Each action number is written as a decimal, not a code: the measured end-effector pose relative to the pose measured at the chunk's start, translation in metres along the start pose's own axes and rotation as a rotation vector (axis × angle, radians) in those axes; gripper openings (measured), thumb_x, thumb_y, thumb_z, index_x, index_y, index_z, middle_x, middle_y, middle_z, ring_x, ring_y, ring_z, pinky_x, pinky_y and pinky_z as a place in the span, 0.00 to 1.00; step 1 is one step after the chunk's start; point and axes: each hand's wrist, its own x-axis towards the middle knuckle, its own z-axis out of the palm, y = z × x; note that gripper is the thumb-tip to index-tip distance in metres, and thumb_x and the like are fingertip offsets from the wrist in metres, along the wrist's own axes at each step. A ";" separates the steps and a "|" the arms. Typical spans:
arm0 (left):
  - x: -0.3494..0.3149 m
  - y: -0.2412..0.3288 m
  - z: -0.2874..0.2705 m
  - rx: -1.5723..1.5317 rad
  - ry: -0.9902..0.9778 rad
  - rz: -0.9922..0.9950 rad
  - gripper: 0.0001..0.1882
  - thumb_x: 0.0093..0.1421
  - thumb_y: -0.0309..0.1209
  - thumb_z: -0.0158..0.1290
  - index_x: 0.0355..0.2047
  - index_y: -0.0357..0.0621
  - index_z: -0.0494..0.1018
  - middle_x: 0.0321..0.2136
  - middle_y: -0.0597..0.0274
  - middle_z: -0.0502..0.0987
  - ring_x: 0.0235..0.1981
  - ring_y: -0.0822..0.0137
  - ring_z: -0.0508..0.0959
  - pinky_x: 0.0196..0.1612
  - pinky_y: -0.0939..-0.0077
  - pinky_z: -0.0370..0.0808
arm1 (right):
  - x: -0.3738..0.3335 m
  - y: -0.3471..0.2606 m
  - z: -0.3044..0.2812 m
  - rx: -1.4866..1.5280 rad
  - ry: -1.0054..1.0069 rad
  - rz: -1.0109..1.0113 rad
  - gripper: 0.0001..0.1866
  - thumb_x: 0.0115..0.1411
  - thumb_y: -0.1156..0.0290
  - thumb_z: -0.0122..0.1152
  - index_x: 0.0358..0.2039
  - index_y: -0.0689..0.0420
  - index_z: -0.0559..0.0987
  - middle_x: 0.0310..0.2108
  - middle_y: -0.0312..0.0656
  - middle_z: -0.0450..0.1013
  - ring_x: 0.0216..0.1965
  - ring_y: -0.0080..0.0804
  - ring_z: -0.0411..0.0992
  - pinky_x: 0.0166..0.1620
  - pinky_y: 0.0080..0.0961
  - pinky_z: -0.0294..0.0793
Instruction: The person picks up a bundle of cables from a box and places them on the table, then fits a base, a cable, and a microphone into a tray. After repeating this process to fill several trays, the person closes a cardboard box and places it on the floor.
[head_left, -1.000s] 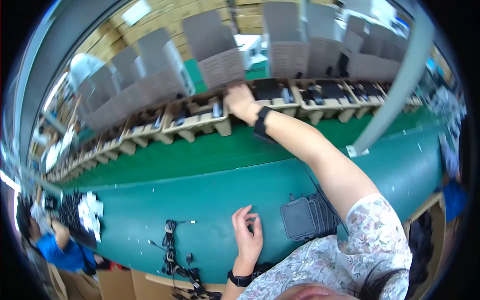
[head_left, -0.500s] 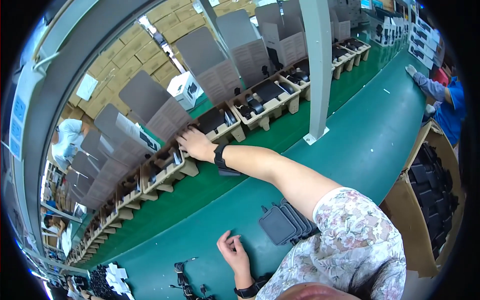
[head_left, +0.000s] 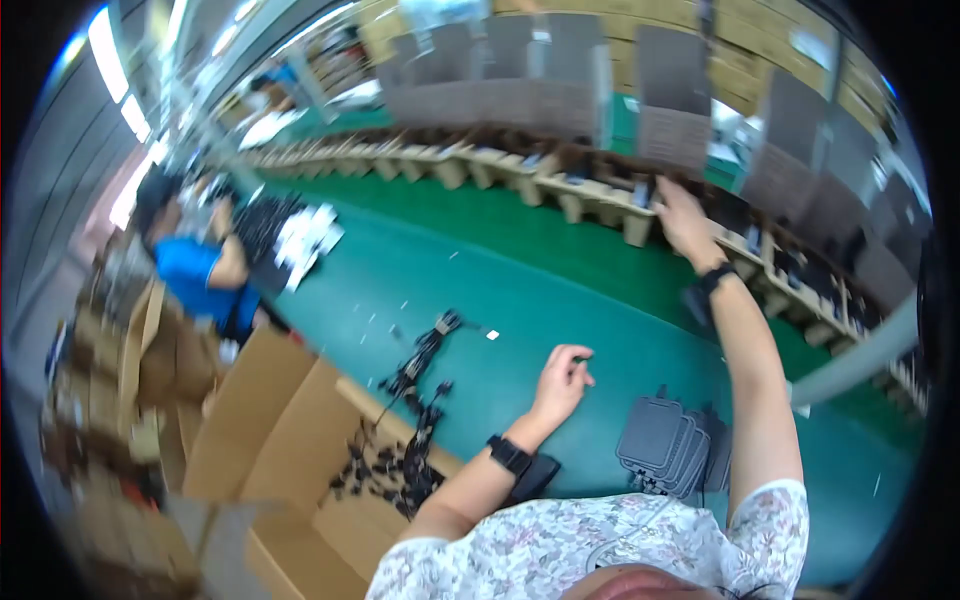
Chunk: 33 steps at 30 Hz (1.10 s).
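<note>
My right hand reaches out to the row of tan moulded trays, its blurred fingers stretched at the end of one tray. The fingertips partly disappear among the tray's dark contents. My left hand hovers over the green work surface, fingers loosely bent and apart, with no held thing visible. Between my arms stands a group of dark grey, flat rectangular cases, leaning one against another. Bundled black cables lie left of my left hand.
Upright grey box lids line the far side of the trays. An open cardboard box with black cabled parts stands at lower left. A co-worker in blue sits at the left, beside white pieces. A metal post rises at right.
My view has swung left, bringing the cardboard box and the co-worker in blue into sight. My right hand remains at the trays; my left hand remains over the work surface.
</note>
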 end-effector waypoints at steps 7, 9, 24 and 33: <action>0.005 -0.003 -0.002 -0.074 0.080 0.032 0.07 0.58 0.18 0.42 0.37 0.38 0.66 0.33 0.60 0.66 0.23 0.74 0.75 0.19 0.83 0.70 | -0.092 -0.047 -0.013 0.093 0.017 -0.297 0.24 0.57 0.69 0.54 0.54 0.58 0.64 0.56 0.50 0.60 0.57 0.49 0.58 0.58 0.36 0.58; 0.006 -0.005 -0.004 -0.069 0.070 0.036 0.07 0.58 0.17 0.42 0.36 0.38 0.66 0.33 0.59 0.65 0.22 0.73 0.75 0.18 0.82 0.70 | -0.127 -0.072 -0.030 0.164 -0.148 -0.318 0.23 0.56 0.70 0.55 0.53 0.58 0.65 0.56 0.50 0.60 0.57 0.49 0.59 0.57 0.36 0.59; -0.062 0.028 -0.144 0.102 0.674 0.254 0.10 0.54 0.18 0.45 0.37 0.40 0.68 0.34 0.59 0.70 0.27 0.71 0.76 0.31 0.76 0.73 | -0.216 -0.111 -0.092 0.247 -0.496 -0.327 0.19 0.56 0.76 0.53 0.49 0.58 0.69 0.53 0.46 0.63 0.53 0.45 0.63 0.54 0.32 0.63; -0.282 -0.123 -0.301 0.784 0.941 -0.715 0.32 0.53 0.47 0.53 0.48 0.31 0.64 0.45 0.42 0.69 0.41 0.48 0.73 0.47 0.64 0.69 | -0.222 -0.154 -0.085 0.360 -0.583 -0.413 0.13 0.56 0.80 0.52 0.43 0.61 0.73 0.47 0.46 0.68 0.49 0.42 0.67 0.50 0.30 0.66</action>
